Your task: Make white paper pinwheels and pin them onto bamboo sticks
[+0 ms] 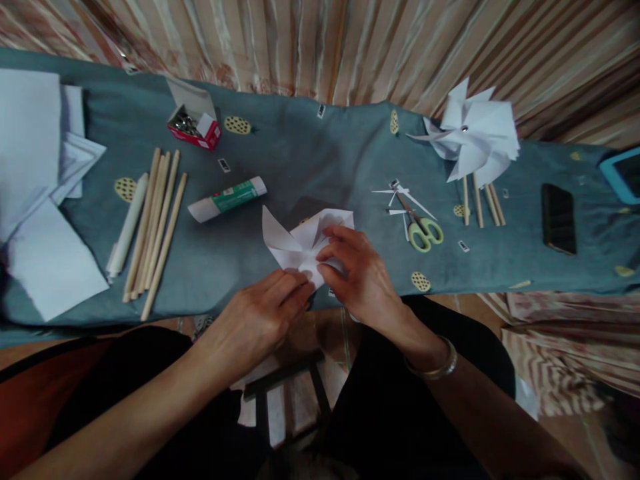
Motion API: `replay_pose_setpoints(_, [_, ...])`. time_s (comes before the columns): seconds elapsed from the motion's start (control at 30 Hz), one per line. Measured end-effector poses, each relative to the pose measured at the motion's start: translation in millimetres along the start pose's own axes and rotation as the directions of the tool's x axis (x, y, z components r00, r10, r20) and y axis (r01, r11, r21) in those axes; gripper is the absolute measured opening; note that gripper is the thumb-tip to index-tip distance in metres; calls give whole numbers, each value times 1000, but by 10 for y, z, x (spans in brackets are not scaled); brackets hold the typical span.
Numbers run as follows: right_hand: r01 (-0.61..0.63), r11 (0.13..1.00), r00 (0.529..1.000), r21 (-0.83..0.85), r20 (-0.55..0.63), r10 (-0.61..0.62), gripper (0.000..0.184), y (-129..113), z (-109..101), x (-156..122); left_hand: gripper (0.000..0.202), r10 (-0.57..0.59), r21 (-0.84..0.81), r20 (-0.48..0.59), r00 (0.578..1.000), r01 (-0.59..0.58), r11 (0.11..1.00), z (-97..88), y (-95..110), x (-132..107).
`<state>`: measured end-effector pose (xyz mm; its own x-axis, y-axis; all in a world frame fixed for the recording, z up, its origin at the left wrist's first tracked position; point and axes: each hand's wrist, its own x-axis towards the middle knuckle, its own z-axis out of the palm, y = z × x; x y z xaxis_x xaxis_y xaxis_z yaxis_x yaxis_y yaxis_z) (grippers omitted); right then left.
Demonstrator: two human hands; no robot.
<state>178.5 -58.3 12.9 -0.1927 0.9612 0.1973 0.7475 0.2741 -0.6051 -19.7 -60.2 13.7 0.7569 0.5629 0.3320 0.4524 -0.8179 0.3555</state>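
Note:
A white paper pinwheel (300,241), partly folded, is between my two hands near the table's front edge. One pointed blade stands up at its left side. My left hand (267,307) pinches the lower edge of the paper, its fingers pressed together. With bent fingers, my right hand (353,270) grips the right side, where a blade curls up. The fingers hide part of the pinwheel's middle. Just behind it to the left lies a green and white glue stick (235,195). To the right, green-handled scissors (417,223) rest among thin paper scraps (400,193).
Wooden sticks (157,227) and a white pen-like tube (127,227) lie left, beside paper sheets (55,260). A red box (195,130) of small metal pieces stands behind. Finished pinwheels (480,130) on sticks, a phone (559,219) and a blue-framed device (625,175) are right.

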Motion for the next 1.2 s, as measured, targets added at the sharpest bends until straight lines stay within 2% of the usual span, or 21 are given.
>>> replay_pose_setpoints(0.13, [50,999,999,-1,13,-50,22,17,19,-18,21,-8,-7,16,1000,8,1000,-12,4,13])
replay_pose_setpoints(0.3, [80,997,997,-23,26,-79,25,20,21,-34,21,-13,0,28,1000,13,1000,-23,11,20])
replay_pose_setpoints(0.5, [132,983,988,-125,101,-120,33,1,36,-106,22,8,29,30,1000,-9,1000,-1,7,1])
replay_pose_setpoints(0.7, [212,939,976,-271,101,-192,38,34,144,-193,22,15,29,48,999,-16,999,-12,12,11])
replay_pose_setpoints(0.87, [220,943,975,-249,89,-204,45,42,179,-193,23,29,23,42,999,-30,999,-9,14,22])
replay_pose_setpoints(1.03, [214,953,977,-215,53,-207,33,29,28,-111,24,22,55,46,999,-25,998,-8,4,4])
replay_pose_setpoints(1.13, [175,974,984,-145,-11,-178,42,118,-107,-8,25,23,75,43,999,-26,997,-5,-3,-4])
replay_pose_setpoints(1.2, [105,985,993,-136,-45,-112,48,218,-169,85,27,29,79,54,998,-33,996,-3,-7,-6])
